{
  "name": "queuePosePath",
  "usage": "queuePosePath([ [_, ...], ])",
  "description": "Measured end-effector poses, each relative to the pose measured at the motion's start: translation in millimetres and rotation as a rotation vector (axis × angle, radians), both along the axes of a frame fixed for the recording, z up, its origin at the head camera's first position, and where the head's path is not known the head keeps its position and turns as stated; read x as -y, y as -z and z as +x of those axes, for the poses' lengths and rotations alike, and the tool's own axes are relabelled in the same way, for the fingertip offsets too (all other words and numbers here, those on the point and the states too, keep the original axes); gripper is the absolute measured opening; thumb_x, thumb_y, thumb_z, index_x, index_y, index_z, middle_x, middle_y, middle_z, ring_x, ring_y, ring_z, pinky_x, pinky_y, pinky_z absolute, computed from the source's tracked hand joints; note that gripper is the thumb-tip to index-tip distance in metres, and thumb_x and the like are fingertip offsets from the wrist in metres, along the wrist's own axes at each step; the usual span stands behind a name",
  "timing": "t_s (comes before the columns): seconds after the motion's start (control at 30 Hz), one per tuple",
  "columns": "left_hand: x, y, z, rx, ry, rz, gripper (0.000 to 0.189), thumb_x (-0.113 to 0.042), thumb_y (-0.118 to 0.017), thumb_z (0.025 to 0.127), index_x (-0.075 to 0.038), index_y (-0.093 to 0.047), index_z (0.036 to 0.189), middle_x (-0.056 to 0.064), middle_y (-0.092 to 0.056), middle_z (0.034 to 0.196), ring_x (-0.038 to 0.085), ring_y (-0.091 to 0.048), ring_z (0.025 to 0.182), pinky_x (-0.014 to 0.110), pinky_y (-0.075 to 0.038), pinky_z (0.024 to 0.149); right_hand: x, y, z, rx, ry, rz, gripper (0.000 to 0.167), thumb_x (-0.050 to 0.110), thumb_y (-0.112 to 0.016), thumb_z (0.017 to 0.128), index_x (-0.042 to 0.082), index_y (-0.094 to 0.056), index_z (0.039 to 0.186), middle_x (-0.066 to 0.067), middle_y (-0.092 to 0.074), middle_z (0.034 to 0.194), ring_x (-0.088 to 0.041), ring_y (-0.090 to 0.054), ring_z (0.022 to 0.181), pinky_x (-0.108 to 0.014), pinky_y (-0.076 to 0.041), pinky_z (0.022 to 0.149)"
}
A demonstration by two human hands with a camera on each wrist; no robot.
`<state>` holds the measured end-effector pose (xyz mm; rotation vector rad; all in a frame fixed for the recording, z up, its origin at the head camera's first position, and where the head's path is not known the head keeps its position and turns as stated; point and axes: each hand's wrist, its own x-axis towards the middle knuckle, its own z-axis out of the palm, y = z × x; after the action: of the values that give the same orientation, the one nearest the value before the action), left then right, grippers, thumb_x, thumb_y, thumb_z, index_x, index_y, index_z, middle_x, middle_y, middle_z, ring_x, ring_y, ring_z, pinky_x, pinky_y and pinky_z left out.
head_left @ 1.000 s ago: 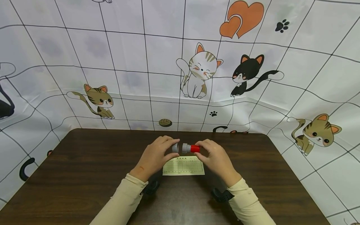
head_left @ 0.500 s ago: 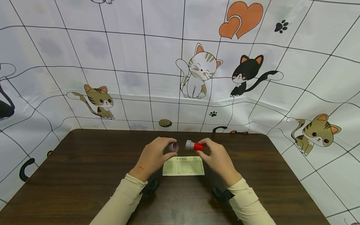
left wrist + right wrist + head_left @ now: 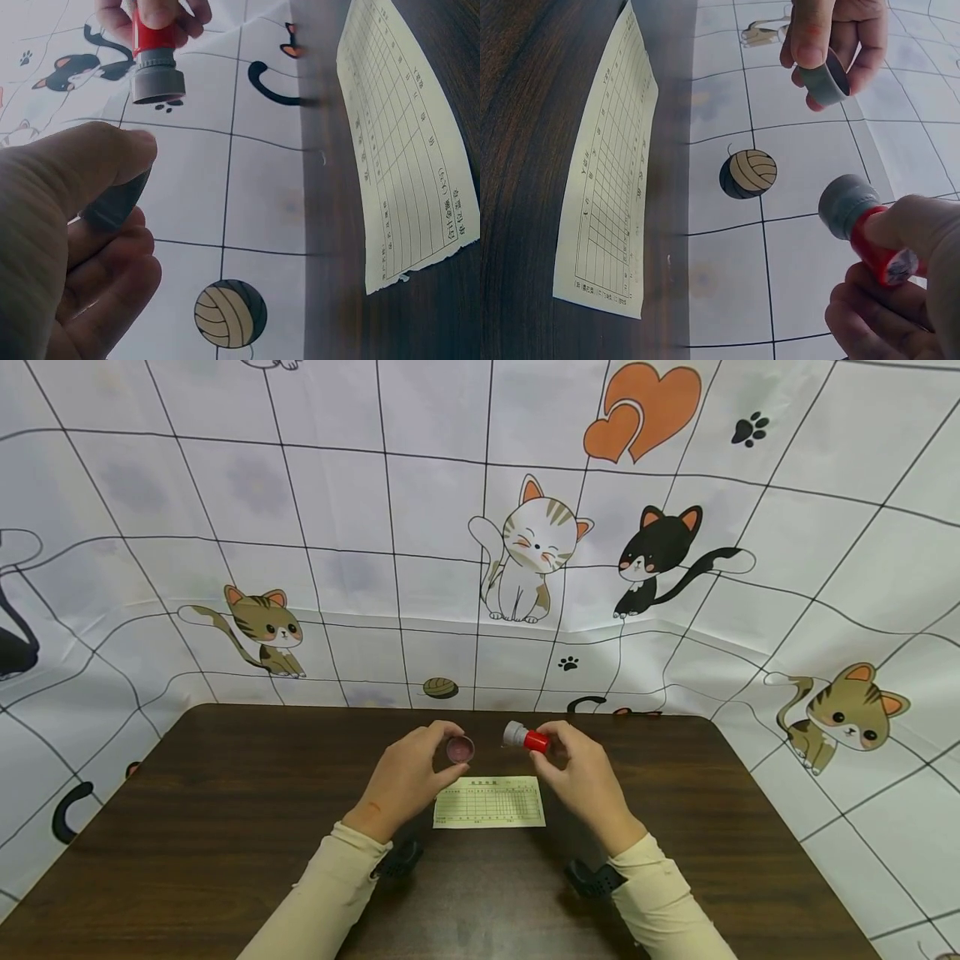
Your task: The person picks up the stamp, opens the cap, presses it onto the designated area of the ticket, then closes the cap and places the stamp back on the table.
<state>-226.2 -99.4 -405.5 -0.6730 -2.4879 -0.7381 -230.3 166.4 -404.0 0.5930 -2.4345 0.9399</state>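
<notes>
A stamp (image 3: 536, 741) with a red handle and a grey round head is pinched by my right hand (image 3: 587, 781) at its red end. Its grey head tilts up and left. My left hand (image 3: 408, 783) pinches a round grey cap (image 3: 460, 749) between thumb and fingers, its hollow reddish inside facing me. Cap and stamp are apart, both held above the table. In the right wrist view the cap (image 3: 823, 81) shows its grey outer wall. Below both hands lies a pale yellow printed form (image 3: 489, 802), ruled like a receipt.
The dark wooden table (image 3: 262, 827) runs up to a white sheet (image 3: 337, 510) printed with grid lines and cartoon cats. A black wrist device (image 3: 594, 878) sits on the right arm, another device (image 3: 400, 857) on the left.
The stamp and cap have drawn further apart. The cap has turned so its open side faces the head camera. The stamp has moved right and tilted upward. The form stays put.
</notes>
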Motion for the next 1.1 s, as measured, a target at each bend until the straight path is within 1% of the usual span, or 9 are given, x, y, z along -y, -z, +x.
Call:
queuePosePath([
  [0.1,0.7,0.4,-1.2,-0.015,-0.022,-0.009,0.041,-0.016,-0.086,0.086,-0.012,-0.067,0.122,0.001,-0.072,0.102,0.016,-0.069,0.088,0.034,-0.058,0.071,-0.5,-1.0,-0.8,-0.040,0.016,-0.004,0.024,0.008,-0.079,0.090,0.005,-0.070,0.112,-0.006,-0.071,0.097,-0.025,-0.067,0.082,-0.044,-0.060,0.070],
  [0.2,1.7,0.7,-2.5,-0.025,-0.051,-0.014,0.042,-0.018,-0.085,0.087,-0.012,-0.068,0.124,0.002,-0.073,0.102,0.016,-0.069,0.088,0.034,-0.058,0.069,-0.9,-1.9,-1.4,-0.061,0.038,-0.020,0.024,0.011,-0.079,0.092,0.006,-0.072,0.114,-0.005,-0.070,0.097,-0.022,-0.065,0.083,-0.043,-0.060,0.071],
  [0.4,4.8,0.3,-5.5,-0.044,-0.094,-0.020,0.049,-0.022,-0.084,0.088,-0.011,-0.067,0.133,0.006,-0.075,0.107,0.021,-0.071,0.091,0.038,-0.059,0.069,-2.6,-2.3,-2.9,-0.056,0.072,-0.047,0.031,0.013,-0.080,0.092,0.005,-0.073,0.121,-0.008,-0.072,0.107,-0.018,-0.065,0.088,-0.039,-0.060,0.075],
  [0.53,7.9,1.2,-6.7,-0.047,-0.103,-0.022,0.047,-0.026,-0.085,0.089,-0.011,-0.070,0.131,0.006,-0.075,0.109,0.023,-0.071,0.098,0.041,-0.060,0.075,-2.8,-2.1,-3.6,-0.064,0.073,-0.068,0.035,0.006,-0.081,0.090,0.002,-0.071,0.124,-0.011,-0.072,0.110,-0.020,-0.069,0.090,-0.039,-0.061,0.078],
  [0.7,10.8,2.6,-7.9,-0.065,-0.096,-0.008,0.044,-0.026,-0.086,0.087,-0.012,-0.072,0.127,0.004,-0.074,0.115,0.024,-0.068,0.105,0.042,-0.061,0.081,-3.0,-3.1,-3.3,-0.085,0.078,-0.123,0.031,0.002,-0.083,0.086,0.000,-0.072,0.115,-0.011,-0.072,0.102,-0.021,-0.071,0.088,-0.039,-0.062,0.079],
  [0.77,12.0,3.5,-8.5,-0.082,-0.092,0.001,0.044,-0.025,-0.087,0.086,-0.012,-0.072,0.126,0.004,-0.071,0.115,0.024,-0.067,0.104,0.042,-0.060,0.081,-3.7,-2.9,-3.1,-0.107,0.086,-0.125,0.029,0.003,-0.084,0.086,0.002,-0.075,0.113,-0.009,-0.073,0.100,-0.020,-0.070,0.087,-0.040,-0.061,0.077],
  [0.87,13.7,4.8,-9.6,-0.099,-0.091,0.013,0.044,-0.024,-0.087,0.086,-0.012,-0.073,0.127,0.004,-0.068,0.113,0.023,-0.065,0.102,0.041,-0.060,0.078,-5.0,-2.0,-3.8,-0.142,0.096,-0.110,0.031,0.005,-0.084,0.086,0.005,-0.077,0.116,-0.008,-0.074,0.102,-0.018,-0.068,0.088,-0.040,-0.059,0.074],
  [0.97,15.5,5.0,-10.3,-0.090,-0.101,0.013,0.047,-0.024,-0.086,0.087,-0.012,-0.072,0.130,0.005,-0.067,0.113,0.024,-0.064,0.102,0.040,-0.060,0.077,-6.0,-0.5,-5.0,-0.152,0.101,-0.105,0.034,0.005,-0.084,0.087,0.006,-0.077,0.120,-0.007,-0.074,0.105,-0.018,-0.068,0.090,-0.041,-0.057,0.072],
  [1.1,17.3,3.8,-11.4,-0.058,-0.132,0.005,0.050,-0.026,-0.085,0.088,-0.010,-0.069,0.133,0.007,-0.069,0.118,0.026,-0.066,0.109,0.044,-0.060,0.084,-6.7,0.7,-5.8,-0.122,0.113,-0.117,0.034,0.004,-0.083,0.087,0.002,-0.075,0.120,-0.010,-0.073,0.106,-0.021,-0.069,0.090,-0.041,-0.060,0.077],
])
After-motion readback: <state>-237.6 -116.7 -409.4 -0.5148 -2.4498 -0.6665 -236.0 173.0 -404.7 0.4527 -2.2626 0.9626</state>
